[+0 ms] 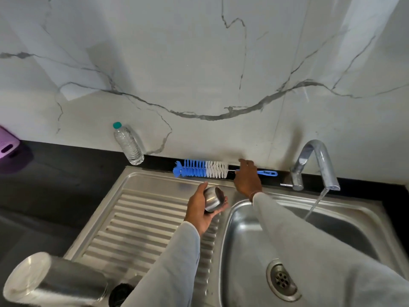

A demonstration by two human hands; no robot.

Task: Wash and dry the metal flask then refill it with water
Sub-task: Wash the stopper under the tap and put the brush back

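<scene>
Flask (55, 282), the metal body of it, lies on its side at the near left corner of the sink unit (365, 209), its base end turned toward the camera and its dark mouth pointing toward the drainboard (143, 218). Neither hand touches it; it sits well apart from both, nearer the camera than the left hand. A dark round thing (120, 293) lies just beside its mouth, too blurred to tell what it is.

Above the drainboard's far right part, the left hand (199, 211) grips a small metal cup-shaped piece (213, 199), seemingly the flask's cap, with the thumb over its top and the fingers curled beneath it. The open end of that piece faces right, toward the basin (254, 235).

Behind the sink, on the dark ledge against the marble wall (199, 52), lies a bottle brush (201, 169) with blue and white bristles and a blue handle. The right hand (247, 178) reaches across the rim and lies over the brush's thin shaft, between bristles and handle. Its fingers bend down around the shaft, though whether they have clamped on it I cannot tell.

Right of the brush stands the tap (314, 160), and a stream of water (316, 202) runs from its spout into the basin. A drain (282, 280) sits at the basin's bottom. Left of the brush, a clear plastic bottle (128, 145) with a teal cap stands on the counter against the wall. A purple container (7, 142) shows at the far left edge.
</scene>
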